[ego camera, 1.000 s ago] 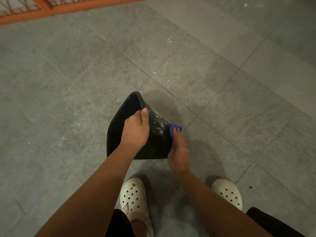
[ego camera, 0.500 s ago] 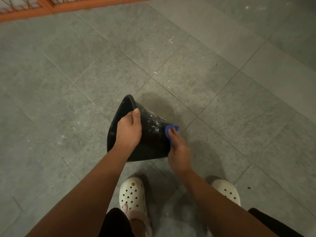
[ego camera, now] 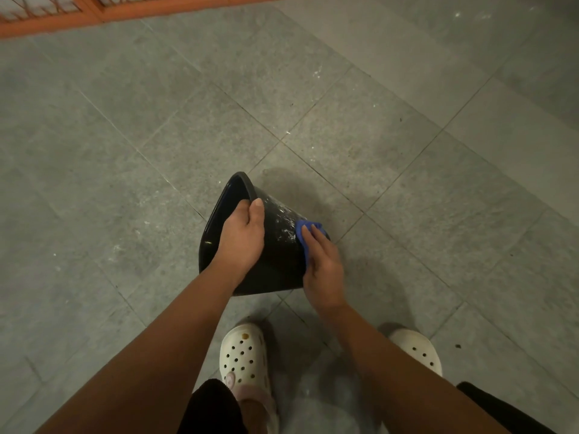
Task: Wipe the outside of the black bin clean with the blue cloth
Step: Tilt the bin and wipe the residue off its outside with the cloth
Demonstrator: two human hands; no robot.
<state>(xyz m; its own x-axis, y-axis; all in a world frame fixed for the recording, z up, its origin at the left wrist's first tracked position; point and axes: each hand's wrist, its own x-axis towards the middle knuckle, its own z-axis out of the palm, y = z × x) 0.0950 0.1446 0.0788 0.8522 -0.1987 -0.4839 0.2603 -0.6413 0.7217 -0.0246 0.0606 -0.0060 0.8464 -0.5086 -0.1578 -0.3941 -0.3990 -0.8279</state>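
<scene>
Head: black bin (ego camera: 282, 255) tipped, mouth L, base R

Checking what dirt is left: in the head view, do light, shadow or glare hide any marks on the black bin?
Head view: dim warm light, little blur; white smears on the black bin show clearly between the left hand and the blue cloth; its lower wall sits in dark shadow, detail lost; one small glint inside the rim.
</scene>
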